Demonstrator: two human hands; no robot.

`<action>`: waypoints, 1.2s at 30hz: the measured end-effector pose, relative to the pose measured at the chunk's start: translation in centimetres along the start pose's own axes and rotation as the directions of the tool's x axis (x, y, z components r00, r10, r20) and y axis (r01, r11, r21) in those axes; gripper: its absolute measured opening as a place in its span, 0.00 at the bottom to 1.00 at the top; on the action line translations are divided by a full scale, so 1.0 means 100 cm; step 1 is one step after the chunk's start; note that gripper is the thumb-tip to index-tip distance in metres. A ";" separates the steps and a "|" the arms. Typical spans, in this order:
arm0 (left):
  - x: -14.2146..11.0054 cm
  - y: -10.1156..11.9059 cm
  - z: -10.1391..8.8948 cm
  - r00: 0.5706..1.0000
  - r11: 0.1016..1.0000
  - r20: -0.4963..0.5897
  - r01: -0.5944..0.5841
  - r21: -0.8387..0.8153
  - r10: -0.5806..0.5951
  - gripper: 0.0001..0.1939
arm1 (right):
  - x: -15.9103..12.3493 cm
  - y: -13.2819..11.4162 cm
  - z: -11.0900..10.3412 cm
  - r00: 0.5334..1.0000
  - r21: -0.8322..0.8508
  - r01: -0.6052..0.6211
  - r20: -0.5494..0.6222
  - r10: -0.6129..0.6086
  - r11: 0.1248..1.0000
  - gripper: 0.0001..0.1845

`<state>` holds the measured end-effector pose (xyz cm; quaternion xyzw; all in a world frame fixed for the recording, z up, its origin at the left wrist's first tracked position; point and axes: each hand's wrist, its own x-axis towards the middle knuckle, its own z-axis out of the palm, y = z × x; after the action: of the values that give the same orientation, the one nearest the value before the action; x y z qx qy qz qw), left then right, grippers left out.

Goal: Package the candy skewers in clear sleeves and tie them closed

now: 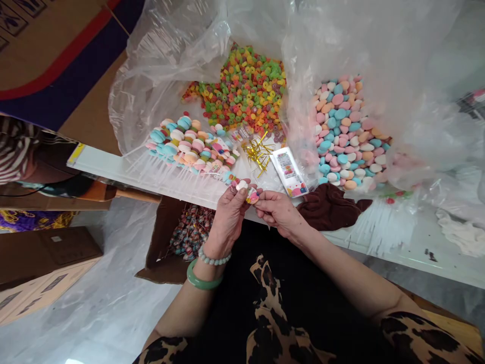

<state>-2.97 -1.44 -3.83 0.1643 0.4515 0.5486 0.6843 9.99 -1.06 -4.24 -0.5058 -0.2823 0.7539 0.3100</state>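
Pinching white candy (241, 186) over desk (113, 164) edge
Left hand (227, 220) holds it; right hand (278, 212) grips printed piece (252, 197) beside it.

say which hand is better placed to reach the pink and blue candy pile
Probably the right hand: the candy pile lies on its side, farther from the left hand.

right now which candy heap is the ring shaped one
The far middle heap of green, yellow and orange rings; the pink, blue and cream heap to its right is solid rounded pieces, with no holes.
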 end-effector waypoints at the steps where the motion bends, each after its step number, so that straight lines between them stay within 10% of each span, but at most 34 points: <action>1: 0.000 -0.002 0.000 1.000 1.000 0.004 0.017 -0.005 -0.017 0.21 | -0.001 0.000 0.001 0.998 0.058 -0.050 0.026 0.048 0.997 0.14; 7: 0.005 0.000 -0.009 0.997 0.997 0.032 0.066 -0.039 -0.065 0.24 | -0.006 0.008 -0.007 0.990 -0.159 0.124 -0.046 -0.133 0.979 0.11; 17: 0.010 0.003 -0.005 1.000 0.994 -0.004 -0.003 -0.108 0.003 0.22 | -0.005 0.011 -0.002 0.823 -0.651 0.410 -0.038 -0.566 0.639 0.08; 25: 0.005 0.000 -0.008 0.997 0.997 0.007 0.079 -0.006 -0.079 0.21 | -0.010 0.012 -0.009 0.682 -0.801 0.444 0.012 -0.731 0.401 0.10; 36: 0.002 -0.005 0.008 0.985 0.991 -0.112 -0.136 -0.018 0.133 0.16 | -0.007 0.016 -0.004 0.681 -0.854 0.447 0.131 -0.720 0.267 0.12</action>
<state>-2.06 -1.23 -3.80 0.1549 0.4694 0.6077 0.6216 10.28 -2.52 -5.13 -0.5468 -0.7246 0.2676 0.3229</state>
